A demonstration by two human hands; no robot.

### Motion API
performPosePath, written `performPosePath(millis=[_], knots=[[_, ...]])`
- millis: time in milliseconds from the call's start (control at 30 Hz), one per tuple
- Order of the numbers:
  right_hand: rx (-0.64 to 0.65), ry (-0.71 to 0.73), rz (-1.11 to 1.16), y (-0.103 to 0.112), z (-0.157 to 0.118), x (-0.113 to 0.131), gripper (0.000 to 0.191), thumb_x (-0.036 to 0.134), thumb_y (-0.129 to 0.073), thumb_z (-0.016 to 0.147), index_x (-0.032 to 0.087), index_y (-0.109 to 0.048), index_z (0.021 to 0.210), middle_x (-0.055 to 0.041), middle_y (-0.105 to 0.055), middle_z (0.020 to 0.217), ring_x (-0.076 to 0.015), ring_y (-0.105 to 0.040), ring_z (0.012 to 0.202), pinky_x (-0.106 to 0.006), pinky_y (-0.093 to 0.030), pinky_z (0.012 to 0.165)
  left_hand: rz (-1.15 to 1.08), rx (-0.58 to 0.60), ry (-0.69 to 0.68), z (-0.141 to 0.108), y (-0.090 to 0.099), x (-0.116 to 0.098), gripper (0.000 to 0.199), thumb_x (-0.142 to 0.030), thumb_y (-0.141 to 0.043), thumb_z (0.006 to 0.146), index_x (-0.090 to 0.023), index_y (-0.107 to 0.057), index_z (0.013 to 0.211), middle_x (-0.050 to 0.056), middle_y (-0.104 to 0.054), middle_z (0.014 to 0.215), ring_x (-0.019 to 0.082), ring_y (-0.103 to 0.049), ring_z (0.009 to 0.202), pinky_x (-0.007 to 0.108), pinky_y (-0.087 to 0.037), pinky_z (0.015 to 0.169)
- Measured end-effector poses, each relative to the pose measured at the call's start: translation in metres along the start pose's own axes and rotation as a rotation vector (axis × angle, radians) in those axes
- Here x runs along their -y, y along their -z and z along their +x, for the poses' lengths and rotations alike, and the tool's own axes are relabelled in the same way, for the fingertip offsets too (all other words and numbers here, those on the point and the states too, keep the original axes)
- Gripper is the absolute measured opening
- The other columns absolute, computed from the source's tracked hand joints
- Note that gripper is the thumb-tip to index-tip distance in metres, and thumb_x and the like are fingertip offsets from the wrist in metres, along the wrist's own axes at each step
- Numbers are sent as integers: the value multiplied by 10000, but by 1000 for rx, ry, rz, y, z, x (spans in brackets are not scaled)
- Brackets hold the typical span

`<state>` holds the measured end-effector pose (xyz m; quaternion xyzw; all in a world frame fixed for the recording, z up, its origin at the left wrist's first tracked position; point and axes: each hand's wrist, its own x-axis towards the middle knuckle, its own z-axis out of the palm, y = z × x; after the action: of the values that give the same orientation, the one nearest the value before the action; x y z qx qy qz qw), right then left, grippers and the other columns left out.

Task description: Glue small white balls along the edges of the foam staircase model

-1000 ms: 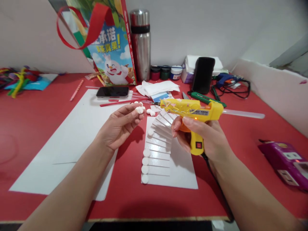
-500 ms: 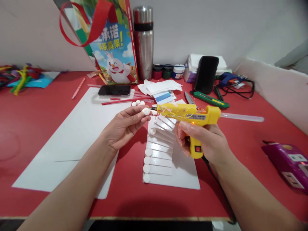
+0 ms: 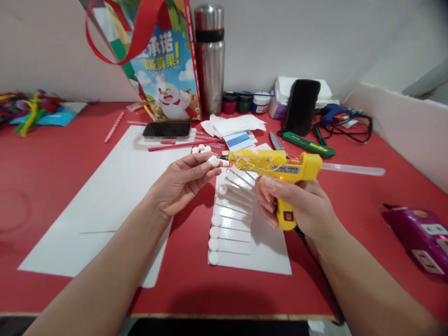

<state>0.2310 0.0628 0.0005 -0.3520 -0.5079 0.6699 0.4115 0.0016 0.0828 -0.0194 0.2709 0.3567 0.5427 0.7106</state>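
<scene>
"Yellow plastic shell on that glue gun point(image 3: 259, 159). Who has it?"

"The person's right hand point(image 3: 306, 203) does. Its grip is clamped around the handle, below the body, with the nozzle pointing left. A small orange light point(image 3: 281, 178) glows on the side, and a translucent glue stick point(image 3: 353, 169) pokes out of the back."

"And the left hand point(image 3: 182, 184)?"

"Its grip is closed too, thumb and fingertips pinching a small white disc point(image 3: 213, 161) in the air. The metal nozzle point(image 3: 222, 157) is right at the disc; whether they touch, one cannot tell."

"Are there more discs?"

"A cluster of loose discs point(image 3: 201, 149) lies on the red counter point(image 3: 189, 261), just beyond the left hand's fingers. Then four make a column point(image 3: 213, 244) along the left edge of the overlapping white strips point(image 3: 233, 224), and one more sits farther up, apart from that column. The strips lie on a white card point(image 3: 269, 252), partly under the gun."

"What is around all this?"

"To the left lies a big white sheet point(image 3: 105, 186), a smartphone point(image 3: 167, 130) on its far end. A green utility knife point(image 3: 308, 143) lies behind the gun, and a steel flask point(image 3: 210, 70) stands upright beside a printed bag point(image 3: 175, 70)."
</scene>
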Motion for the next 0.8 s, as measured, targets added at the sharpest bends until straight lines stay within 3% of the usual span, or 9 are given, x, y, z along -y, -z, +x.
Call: performPosePath(millis=[800], knots=[[1,2,-35,0,0,0,392,414,-752,847,168,-556,613,24,-511,534,-117,-518,380,-240,-390,359,31,7,-7,-1,1,0,215,-13,-816,738,-120,-793,923,52,-794,904,121,-762,777,158,-615,776]])
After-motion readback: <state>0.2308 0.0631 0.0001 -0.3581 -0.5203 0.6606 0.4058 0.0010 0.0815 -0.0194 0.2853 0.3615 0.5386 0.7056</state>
